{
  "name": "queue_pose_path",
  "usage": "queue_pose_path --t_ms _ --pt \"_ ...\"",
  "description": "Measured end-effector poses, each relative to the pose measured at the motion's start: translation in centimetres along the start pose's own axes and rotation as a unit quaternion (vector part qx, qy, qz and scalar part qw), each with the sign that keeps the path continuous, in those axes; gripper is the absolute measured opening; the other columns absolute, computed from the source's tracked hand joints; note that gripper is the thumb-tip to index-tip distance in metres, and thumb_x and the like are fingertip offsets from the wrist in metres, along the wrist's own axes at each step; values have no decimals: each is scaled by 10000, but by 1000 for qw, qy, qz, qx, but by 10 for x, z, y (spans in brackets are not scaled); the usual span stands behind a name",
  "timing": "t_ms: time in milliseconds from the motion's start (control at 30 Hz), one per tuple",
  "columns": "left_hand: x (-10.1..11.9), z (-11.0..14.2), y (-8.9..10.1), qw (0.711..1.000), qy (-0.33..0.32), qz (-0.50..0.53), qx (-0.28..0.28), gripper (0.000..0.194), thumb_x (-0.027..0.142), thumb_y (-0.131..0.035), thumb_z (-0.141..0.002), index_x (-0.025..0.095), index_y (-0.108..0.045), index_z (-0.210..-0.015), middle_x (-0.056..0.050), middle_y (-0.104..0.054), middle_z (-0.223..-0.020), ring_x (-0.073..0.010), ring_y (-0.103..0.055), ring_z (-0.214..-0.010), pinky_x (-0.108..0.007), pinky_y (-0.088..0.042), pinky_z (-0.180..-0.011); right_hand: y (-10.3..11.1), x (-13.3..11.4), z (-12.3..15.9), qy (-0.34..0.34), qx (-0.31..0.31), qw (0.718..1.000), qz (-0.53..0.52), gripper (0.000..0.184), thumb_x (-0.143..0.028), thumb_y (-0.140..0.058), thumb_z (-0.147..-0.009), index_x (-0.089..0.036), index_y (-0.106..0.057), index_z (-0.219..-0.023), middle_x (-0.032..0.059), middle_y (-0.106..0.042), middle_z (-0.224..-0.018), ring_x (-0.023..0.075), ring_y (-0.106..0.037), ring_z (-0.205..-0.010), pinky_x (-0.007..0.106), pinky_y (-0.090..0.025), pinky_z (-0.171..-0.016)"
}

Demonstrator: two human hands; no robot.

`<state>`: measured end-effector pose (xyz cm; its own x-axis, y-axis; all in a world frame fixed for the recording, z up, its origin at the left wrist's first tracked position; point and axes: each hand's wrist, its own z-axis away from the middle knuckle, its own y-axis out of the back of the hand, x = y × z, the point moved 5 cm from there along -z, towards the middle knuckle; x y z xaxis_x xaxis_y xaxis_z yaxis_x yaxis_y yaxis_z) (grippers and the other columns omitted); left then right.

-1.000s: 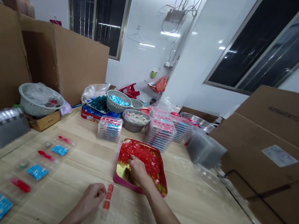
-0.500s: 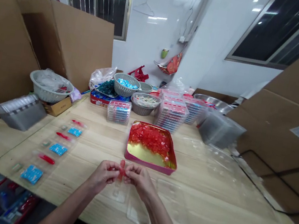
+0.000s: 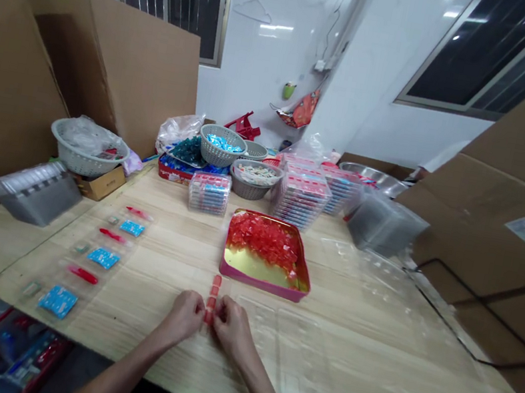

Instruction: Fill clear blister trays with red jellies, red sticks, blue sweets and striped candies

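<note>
The left hand (image 3: 187, 314) and the right hand (image 3: 229, 325) are flanking the near end of a narrow row of translucent red rectangular pieces (image 3: 215, 288), which is lying lengthwise on a pale wood-grain tabletop (image 3: 173, 242). The grip of each hand is standing narrow, the fingers bending inward at the row; whether either grip is pinching a piece, one cannot tell. Just beyond the row, a shallow red-walled tin with a gold interior (image 3: 260, 282) is holding a heap of loose translucent red pieces (image 3: 265, 241), its near part showing bare gold. To the right of the right hand, thin clear plastic trays (image 3: 300, 345) are lying flat. Well to the left, three blue printed packets (image 3: 103, 258) and three red tapered sticks (image 3: 111, 235) are resting in clear plastic. Behind the tin, clear plastic cases with coloured contents (image 3: 302, 197) are standing stacked.
</note>
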<state>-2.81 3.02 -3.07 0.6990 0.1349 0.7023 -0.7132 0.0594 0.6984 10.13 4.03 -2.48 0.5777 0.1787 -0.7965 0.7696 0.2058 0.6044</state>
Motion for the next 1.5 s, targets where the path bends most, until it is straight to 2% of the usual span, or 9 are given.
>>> queue_pose_path --t_ms 333,567,700,767,867,1067,1200,1333,1500 --pt "-1 -5 -2 998 13 -64 9 182 112 -497 -744 99 -654 -653 -118 -653 -703 -192 -568 -695 -274 -337 -636 -12 17 -5 -132 -62 985 -97 151 -64 -427 -631 -205 -466 -670 -58 -520 -464 128 -517 -414 209 -325 -445" --pt "17 2 -1 988 -27 -139 -53 172 165 -475 -767 129 -629 -700 -112 -661 -725 -193 -569 -675 -283 -318 -602 0 -14 -1 -7 -37 991 127 204 -53 -448 -682 -156 -610 -751 69 -672 -759 175 -594 -753 233 -367 -665" --pt "9 0 6 998 -7 22 -54 121 142 -464 -762 142 -568 -826 -41 -601 -685 -137 -518 -623 -247 -317 -581 8 -20 1 14 -68 988 139 247 -56 -425 -715 -150 -651 -747 78 -688 -755 178 -602 -740 239 -370 -670" --pt "1 0 8 970 64 214 -96 182 276 -413 -836 157 -525 -916 2 -552 -637 -101 -445 -503 -225 -269 -495 14 -22 2 25 -55 993 105 250 -66 -420 -723 -159 -650 -686 60 -677 -688 172 -595 -688 242 -379 -649" --pt "2 4 11 871 127 453 -145 487 597 -306 -839 175 -461 -1026 20 -537 -623 -75 -385 -423 -207 -161 -424 21 -30 4 37 -31 999 -9 210 -102 -454 -728 -165 -653 -701 24 -650 -637 150 -575 -602 229 -393 -587" --pt "26 15 16 819 116 543 -141 740 809 -377 -668 169 -462 -1030 25 -555 -630 -56 -405 -421 -189 -143 -401 21 -58 10 95 -4 991 -89 219 -59 -499 -708 -180 -663 -787 15 -611 -726 130 -560 -638 221 -402 -581" --pt "35 22 15 816 94 554 -135 711 787 -442 -659 154 -502 -976 -4 -601 -645 -62 -432 -422 -178 -173 -380 23 -63 11 133 5 989 -59 193 -38 -530 -675 -183 -637 -745 13 -574 -751 140 -539 -697 239 -402 -625" --pt "32 27 18 790 89 593 -128 520 603 -654 -614 125 -560 -797 -38 -637 -631 -107 -532 -455 -201 -328 -408 22 -46 9 63 -27 983 -171 50 -127 -592 -677 -174 -576 -666 -11 -575 -646 122 -523 -596 232 -390 -565" --pt "21 30 18 774 110 607 -142 309 305 -767 -520 83 -621 -680 -58 -641 -569 -135 -583 -480 -223 -397 -474 14 -25 10 -54 -93 916 -386 210 -315 -705 -642 -160 -577 -700 -22 -596 -550 111 -525 -491 225 -389 -496"
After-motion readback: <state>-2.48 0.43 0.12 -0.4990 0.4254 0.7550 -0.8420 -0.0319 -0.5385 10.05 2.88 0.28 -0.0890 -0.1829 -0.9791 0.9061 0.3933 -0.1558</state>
